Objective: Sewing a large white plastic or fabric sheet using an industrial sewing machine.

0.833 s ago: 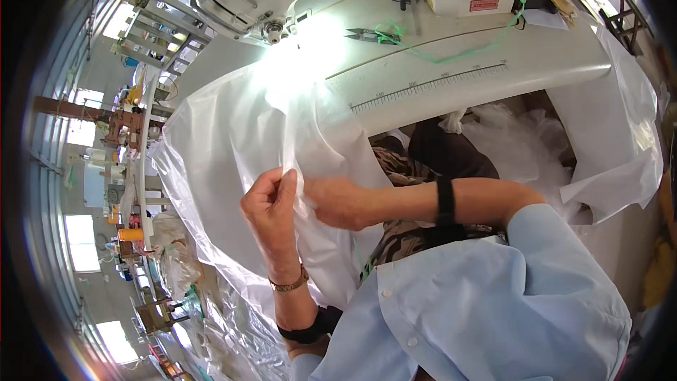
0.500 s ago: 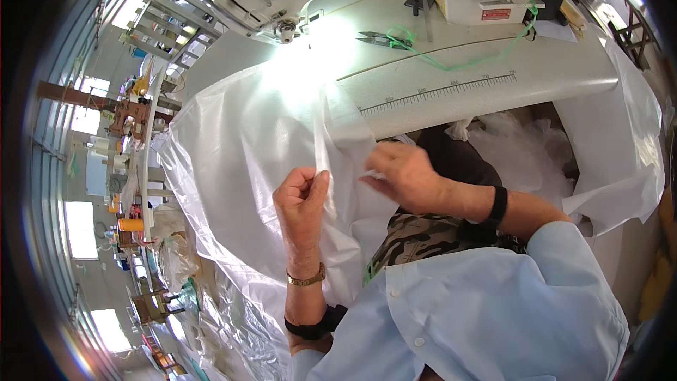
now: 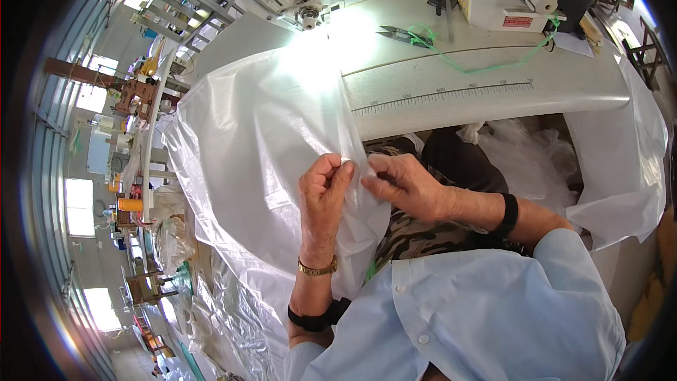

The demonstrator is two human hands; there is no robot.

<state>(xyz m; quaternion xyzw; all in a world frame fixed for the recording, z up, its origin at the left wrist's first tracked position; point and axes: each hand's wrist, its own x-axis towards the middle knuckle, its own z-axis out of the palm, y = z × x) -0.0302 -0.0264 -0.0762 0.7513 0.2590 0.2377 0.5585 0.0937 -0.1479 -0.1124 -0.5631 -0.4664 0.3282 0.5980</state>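
Observation:
A glossy white plastic sheet [image 3: 243, 141] runs from under the lit head of a sewing machine [image 3: 310, 10] down toward my lap. My left hand [image 3: 323, 197] pinches a fold along its right-hand side, thumb against the curled fingers. Close beside it, my right hand [image 3: 409, 187] has thumb and fingertips at the same edge, gripping the sheet lightly. Glare from the machine's lamp hides the needle area and the sheet's far end.
On the machine bed [image 3: 395, 109], marked with a ruler scale, lie small thread snips [image 3: 405, 35] tied to a green cord [image 3: 486, 69]. More white sheeting [image 3: 613, 155] hangs at the right. Crumpled clear plastic [image 3: 522, 159] lies below the bed. Shop benches stand at left.
My right hand has come in from the right to the sheet's edge, its fingers closing there. My left hand keeps its pinch. The whole view has shifted slightly.

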